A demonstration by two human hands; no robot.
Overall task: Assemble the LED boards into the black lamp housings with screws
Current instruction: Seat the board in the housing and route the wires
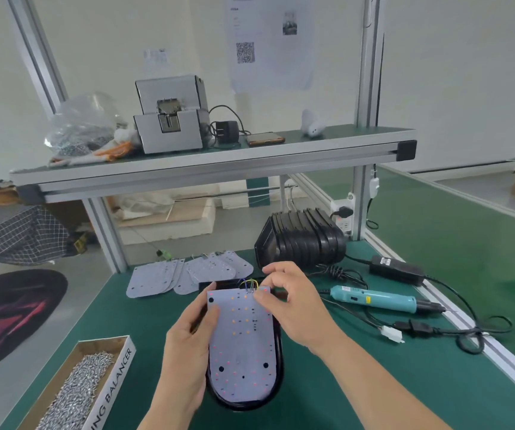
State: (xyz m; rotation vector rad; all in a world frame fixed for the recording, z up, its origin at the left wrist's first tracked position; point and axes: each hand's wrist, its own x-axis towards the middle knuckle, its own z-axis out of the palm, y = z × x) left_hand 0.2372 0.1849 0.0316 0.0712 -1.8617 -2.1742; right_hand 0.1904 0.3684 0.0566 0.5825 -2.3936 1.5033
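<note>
A white LED board [243, 352] with red and orange dots lies in a black lamp housing [277, 367] on the green bench. My left hand [188, 346] grips the board and housing at the left edge, thumb on the board's face. My right hand [290, 302] pinches the board's far right corner beside its coloured wires [250, 283]. Several spare LED boards [184, 273] lie fanned out behind. A stack of black housings [302, 240] stands at the back right. Loose screws fill a cardboard box [76, 389] at the front left.
A teal electric screwdriver [377, 299] lies to the right with its cables and black power adapter [397, 270]. An upper shelf [212, 164] carries a grey screw feeder [170, 114], a plastic bag and a phone. Aluminium frame posts stand at the bench's back corners.
</note>
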